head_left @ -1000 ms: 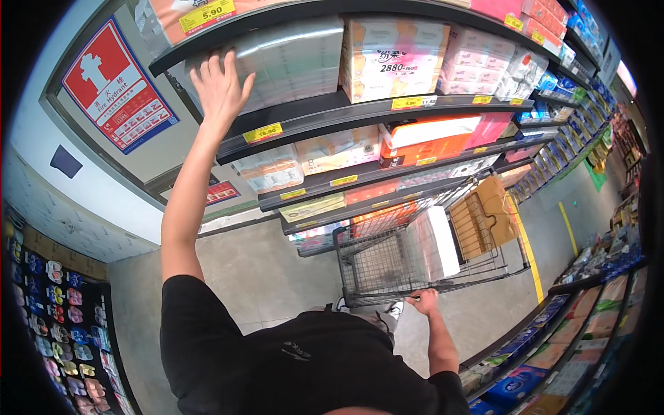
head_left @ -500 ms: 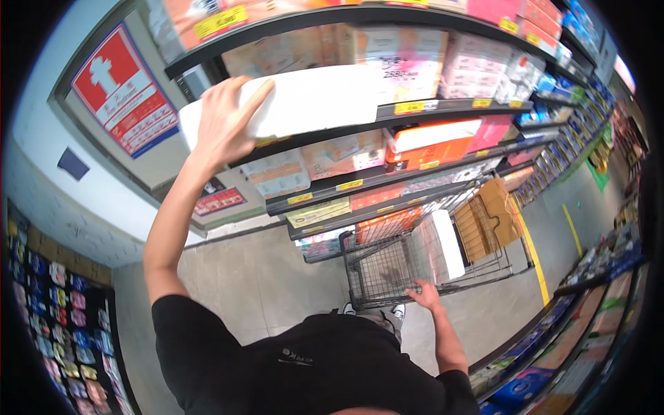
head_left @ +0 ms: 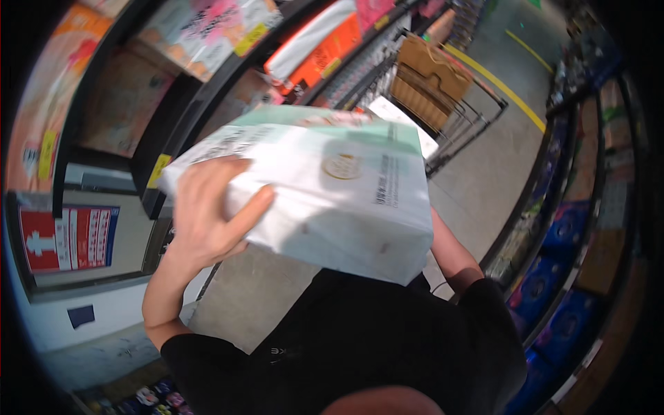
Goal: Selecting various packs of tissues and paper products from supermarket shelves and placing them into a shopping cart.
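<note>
In front of my chest is a large plastic-wrapped tissue pack (head_left: 339, 187), white with pale green along its far side. My left hand (head_left: 214, 207) grips its left end, with thumb and fingers spread over the wrapping. On the right, my forearm (head_left: 453, 245) runs up to the pack's right end. My right hand is hidden behind the pack, so its fingers do not show. Just past the pack stands a wire shopping cart (head_left: 477, 131), partly covered by it. A white pack (head_left: 408, 124) and a brown cardboard box (head_left: 429, 76) are in the cart.
Black shelves (head_left: 181, 135) with wrapped packs and yellow price tags rise at the left. An orange pack (head_left: 325, 55) lies on one. A red and white notice (head_left: 66, 238) hangs on the wall. More shelving (head_left: 588, 207) lines the right, with a yellow floor line (head_left: 498, 83) beyond.
My left hand has brought the tissue pack off the shelf, down and toward my chest. My right hand has left the cart's near edge and gone behind the pack. The view has turned right.
</note>
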`<action>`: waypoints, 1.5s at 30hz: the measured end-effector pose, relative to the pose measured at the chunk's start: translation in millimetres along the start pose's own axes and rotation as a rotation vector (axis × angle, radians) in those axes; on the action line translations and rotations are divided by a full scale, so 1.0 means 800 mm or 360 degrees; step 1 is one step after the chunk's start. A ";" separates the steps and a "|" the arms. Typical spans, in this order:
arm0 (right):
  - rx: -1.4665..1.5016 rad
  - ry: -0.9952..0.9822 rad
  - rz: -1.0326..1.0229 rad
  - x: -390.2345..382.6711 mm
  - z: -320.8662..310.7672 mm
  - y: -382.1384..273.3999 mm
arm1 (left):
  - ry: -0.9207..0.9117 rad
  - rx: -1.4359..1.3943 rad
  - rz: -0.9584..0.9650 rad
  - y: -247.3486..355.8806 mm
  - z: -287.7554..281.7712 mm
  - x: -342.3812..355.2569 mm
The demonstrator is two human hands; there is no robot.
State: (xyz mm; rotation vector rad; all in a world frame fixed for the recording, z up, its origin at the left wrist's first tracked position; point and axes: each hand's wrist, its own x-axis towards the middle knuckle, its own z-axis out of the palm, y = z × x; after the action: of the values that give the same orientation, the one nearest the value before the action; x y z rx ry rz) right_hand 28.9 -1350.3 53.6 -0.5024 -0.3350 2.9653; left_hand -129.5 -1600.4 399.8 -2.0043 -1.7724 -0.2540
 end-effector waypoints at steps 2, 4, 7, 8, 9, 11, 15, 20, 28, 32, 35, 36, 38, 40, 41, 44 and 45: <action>0.0070 0.0120 0.0016 -0.030 -0.028 0.001 | -0.0337 -0.0170 0.0220 -0.008 0.064 0.026; 0.0122 0.0236 0.0045 -0.065 -0.035 0.006 | -0.0464 -0.0280 0.0286 -0.014 0.125 0.046; -0.0266 0.0522 -0.0271 -0.088 -0.044 0.013 | -0.0598 -0.0439 0.0342 -0.022 0.209 0.078; -0.0230 0.0552 -0.0293 -0.087 -0.066 0.016 | -0.0616 -0.0469 0.0363 -0.023 0.231 0.089; 0.0055 0.0516 -0.0248 -0.079 -0.098 0.022 | -0.0633 -0.0495 0.0379 -0.023 0.250 0.099; 0.0310 0.0440 -0.0217 -0.077 -0.106 0.017 | -0.0674 -0.0509 0.0432 -0.028 0.285 0.119; 0.0098 0.0600 -0.0206 -0.083 -0.105 -0.007 | -0.0756 -0.0527 0.0525 -0.029 0.344 0.143; -0.0157 0.0681 -0.0023 -0.083 -0.086 -0.034 | -0.0779 -0.0499 0.0693 -0.035 0.403 0.157; -0.0357 0.0902 0.0006 -0.093 -0.108 -0.047 | -0.0869 -0.0720 0.0698 -0.014 0.463 0.179; -0.0375 0.0901 -0.0012 -0.108 -0.102 -0.054 | -0.0830 -0.0805 0.0710 -0.015 0.466 0.191; -0.0482 0.0949 -0.0092 -0.101 -0.108 -0.048 | -0.0865 -0.0795 0.0715 -0.020 0.474 0.190; -0.0484 0.0946 -0.0081 -0.102 -0.107 -0.043 | -0.0887 -0.0826 0.0720 -0.021 0.476 0.185; -0.0710 0.1078 -0.0184 -0.098 -0.093 -0.032 | -0.0919 -0.0850 0.0715 -0.028 0.484 0.178; -0.0757 0.1034 -0.0196 -0.089 -0.100 -0.032 | -0.0954 -0.0797 0.0683 -0.037 0.509 0.181; -0.0846 0.0996 -0.0195 -0.083 -0.100 -0.035 | -0.0976 -0.0782 0.0696 -0.043 0.524 0.175; -0.0899 0.0933 -0.0166 -0.061 -0.095 -0.047 | -0.1021 -0.0714 0.0642 -0.049 0.571 0.155; -0.0915 0.0939 -0.0207 -0.053 -0.101 -0.046 | -0.1005 -0.0748 0.0601 -0.046 0.585 0.152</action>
State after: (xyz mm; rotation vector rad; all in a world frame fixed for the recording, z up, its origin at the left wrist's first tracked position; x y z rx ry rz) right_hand 98.5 -1305.0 0.9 -1.3036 -1.0881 2.4018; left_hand -219.2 -1280.8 46.0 -2.9589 -1.7204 0.1158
